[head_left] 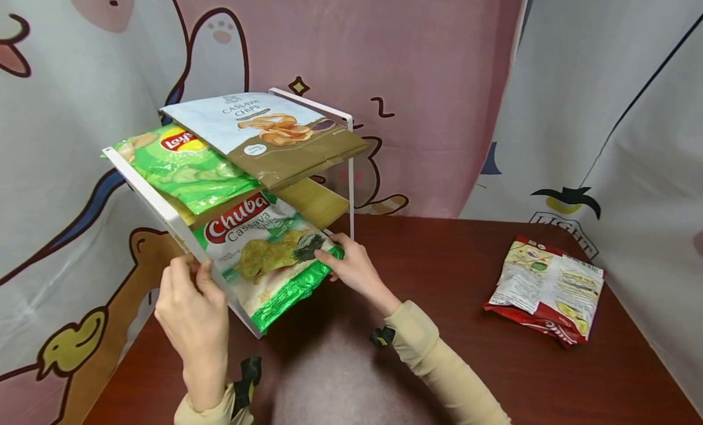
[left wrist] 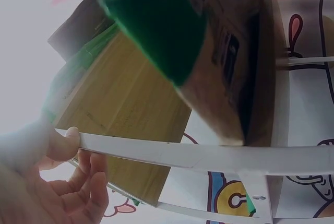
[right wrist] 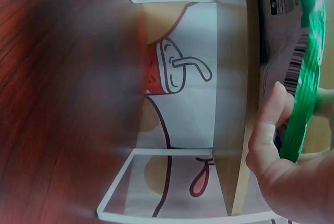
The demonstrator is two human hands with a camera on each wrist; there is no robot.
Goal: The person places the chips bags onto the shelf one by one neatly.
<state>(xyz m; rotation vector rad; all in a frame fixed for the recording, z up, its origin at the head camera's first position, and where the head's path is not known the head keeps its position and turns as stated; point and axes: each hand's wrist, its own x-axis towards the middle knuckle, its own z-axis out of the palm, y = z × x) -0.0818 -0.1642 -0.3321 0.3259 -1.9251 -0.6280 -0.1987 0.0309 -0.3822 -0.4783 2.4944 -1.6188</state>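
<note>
A two-tier rack with a white frame (head_left: 143, 190) and wooden boards (head_left: 315, 204) stands on the table. My left hand (head_left: 193, 315) pinches its left front post between thumb and fingers, also seen around the white bar (left wrist: 141, 148) in the left wrist view. With thumb and fingers, my right hand (head_left: 357, 271) grips the right corner of a Chuba cassava chips bag (head_left: 269, 254). That bag lies tilted on the lower board, its green crimped end (right wrist: 309, 62) sticking out the front. On the upper tier, a Cassava Chips bag (head_left: 258, 129) overlaps a green Lay's bag (head_left: 192, 168).
On the right of the brown table (head_left: 434, 327) lies a red and white snack bag (head_left: 549, 287), back side up. A cartoon-printed curtain (head_left: 412, 77) hangs behind the rack and along the left side. Beneath the lower board, the rack's white legs (right wrist: 117, 185) reach the table.
</note>
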